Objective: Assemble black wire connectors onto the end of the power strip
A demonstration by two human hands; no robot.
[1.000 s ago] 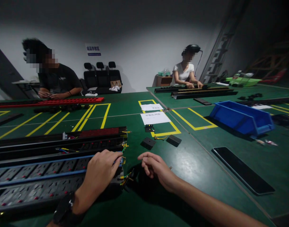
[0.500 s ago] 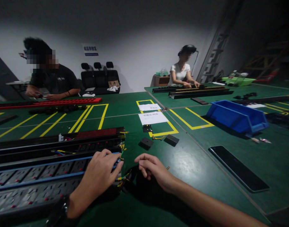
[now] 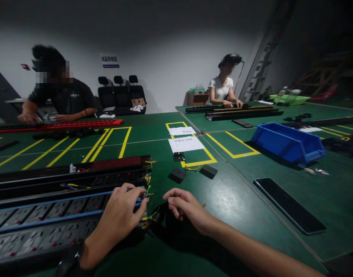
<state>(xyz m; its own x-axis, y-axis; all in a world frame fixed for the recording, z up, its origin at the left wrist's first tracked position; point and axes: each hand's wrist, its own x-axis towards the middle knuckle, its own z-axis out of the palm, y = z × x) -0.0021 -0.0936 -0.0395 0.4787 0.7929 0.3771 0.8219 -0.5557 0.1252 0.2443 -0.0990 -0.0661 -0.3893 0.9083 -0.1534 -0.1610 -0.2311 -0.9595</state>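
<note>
My left hand (image 3: 122, 211) lies across the right end of a blue-edged power strip (image 3: 61, 209), fingers on the far side and thumb on the near side. Green-yellow wire ends (image 3: 148, 189) and a short brassy piece (image 3: 149, 194) stick out beside its fingertips. Right of that end, my right hand (image 3: 184, 207) is raised over the table with curled fingers and the index finger reaching left. A thin brownish tip (image 3: 204, 205) shows behind it; whether the hand holds it is unclear. More loose wires (image 3: 149, 219) trail from the nearer black power strip (image 3: 46, 240).
Two black blocks (image 3: 208, 171) and a small black bracket (image 3: 179, 157) lie ahead, near paper labels (image 3: 186, 144). To the right are a phone (image 3: 290, 206) and a blue bin (image 3: 288, 142). Two people work across the green table (image 3: 153, 127).
My left thumb has drawn back slightly from the index finger at the strip's end. My right hand has hardly moved. At far left, a co-worker's hand has moved left.
</note>
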